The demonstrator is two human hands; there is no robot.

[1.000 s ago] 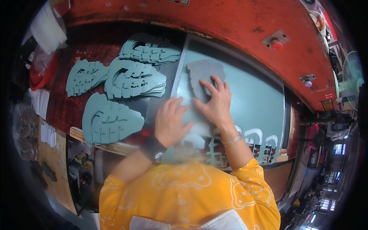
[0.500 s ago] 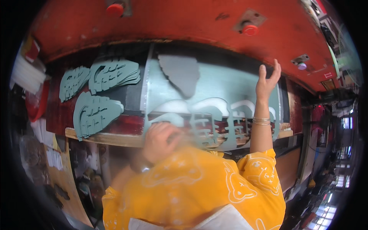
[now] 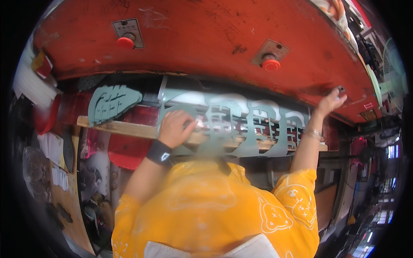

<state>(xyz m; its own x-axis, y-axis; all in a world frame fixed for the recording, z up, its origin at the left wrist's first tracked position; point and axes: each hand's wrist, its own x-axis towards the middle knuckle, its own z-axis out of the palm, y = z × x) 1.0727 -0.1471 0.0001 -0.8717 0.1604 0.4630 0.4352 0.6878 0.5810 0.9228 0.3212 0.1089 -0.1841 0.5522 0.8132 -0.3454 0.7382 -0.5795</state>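
Observation:
My left hand (image 3: 175,128) lies on the near left part of a pale green sheet (image 3: 223,148), fingers laid over it and thumb apart. Rows of curved, slotted cut-outs run through the sheet, which overhangs the wooden front edge (image 3: 129,128) of the bed. My right hand (image 3: 332,103) is raised at the right end of a red machine beam (image 3: 193,38). It touches a small button there, mostly hidden by its partly spread fingers. Left of the sheet lies a stack of green slotted cut pieces (image 3: 114,104).
Two red push buttons, one left (image 3: 125,42) and one right (image 3: 271,64), stick out from the beam's face. A red round container (image 3: 47,116) and white stacked material (image 3: 34,90) stand at the left. A fan (image 3: 391,60) is at the far right.
My right hand has moved from over the sheet to the button at the right. The beam covers more of the bed, hiding the grey piece and most of the rear stacks. My left hand has steadied.

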